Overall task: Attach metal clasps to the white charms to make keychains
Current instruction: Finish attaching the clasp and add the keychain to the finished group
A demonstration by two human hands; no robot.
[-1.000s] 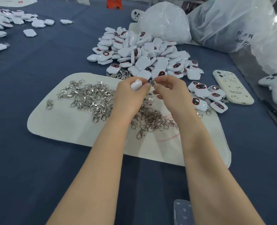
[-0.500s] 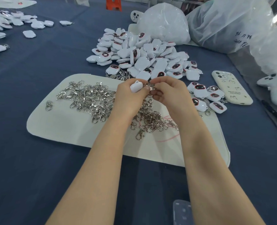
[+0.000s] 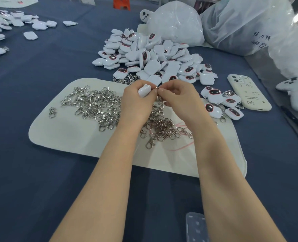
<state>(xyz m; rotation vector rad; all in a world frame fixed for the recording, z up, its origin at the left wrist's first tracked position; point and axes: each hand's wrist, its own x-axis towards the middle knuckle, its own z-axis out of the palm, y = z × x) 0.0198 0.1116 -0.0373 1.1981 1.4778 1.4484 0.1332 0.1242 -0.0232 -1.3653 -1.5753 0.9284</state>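
A dark blue surface (image 3: 40, 172) carried a white mat (image 3: 66, 137) that lay across its middle, closer to the near edge than the far one. A loose heap of metal clasps (image 3: 99, 105) was spread over the mat, and one single clasp (image 3: 52, 112) lay apart from it toward the left edge. Just beyond the mat, toward the far edge, sat a big pile of white charms (image 3: 153, 55), some showing dark faces ringed in red. Behind that pile stood two clear plastic bags (image 3: 176, 23), filling the far right corner. A cream-cased phone (image 3: 249, 93) lay face down near the right edge, and between it and the mat was a small group of charms (image 3: 219, 102) with bits of metal showing at their edges. More charms (image 3: 14, 20) were scattered in the far left corner. A clear patterned object (image 3: 196, 227) poked in at the near edge.

Both forearms reached over the mat and hid part of the clasp heap. The hands met above the mat's far side, fingertips touching. The left hand (image 3: 137, 103) was curled around one white charm (image 3: 144, 90), gripping it between thumb and fingers with its plain back up. The right hand (image 3: 178, 96) was curled too, its thumb and forefinger pinching a small metal piece (image 3: 156, 87) right against the top of that charm. The fingertips covered most of the piece, so whether it was already hooked onto the charm could not be told.
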